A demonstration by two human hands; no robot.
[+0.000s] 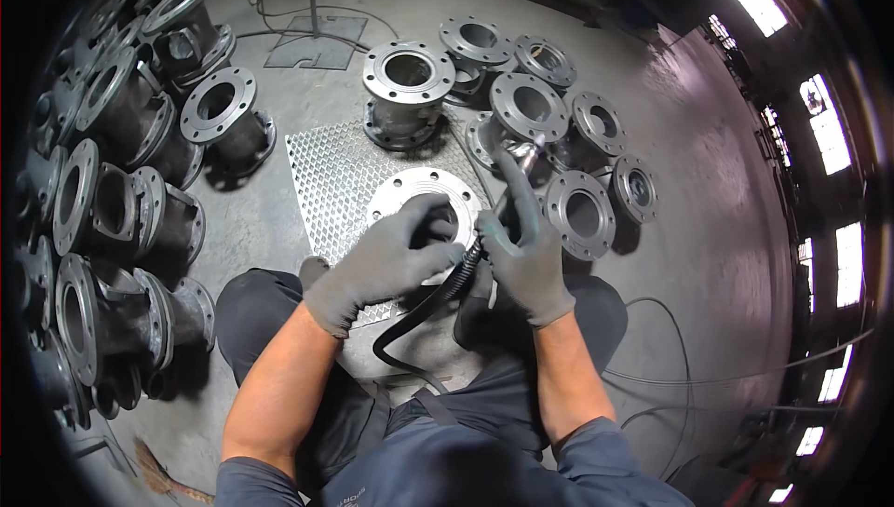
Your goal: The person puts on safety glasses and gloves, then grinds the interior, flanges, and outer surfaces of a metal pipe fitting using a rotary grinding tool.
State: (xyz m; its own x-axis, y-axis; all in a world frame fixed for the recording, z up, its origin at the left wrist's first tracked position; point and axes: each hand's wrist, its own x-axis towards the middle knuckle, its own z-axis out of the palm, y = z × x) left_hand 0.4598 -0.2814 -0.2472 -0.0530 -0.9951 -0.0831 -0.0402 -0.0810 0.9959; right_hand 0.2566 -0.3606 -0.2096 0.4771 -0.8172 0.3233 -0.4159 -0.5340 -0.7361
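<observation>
Seemingly the hose-fed tool (529, 159) is being readied: right hand (529, 260) wrapped round it, left hand (386, 257) half-curled over the pale flange (399, 191) on the near patterned plate (324, 172), grip unclear. Next probably calls for steadying the flange.

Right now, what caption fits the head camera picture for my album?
Gloved left hand over a metal flange, gloved right hand holding a black hose.

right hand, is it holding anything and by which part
Yes, the right hand holds a metal-tipped tool by its rear part, near the black hose.
</observation>
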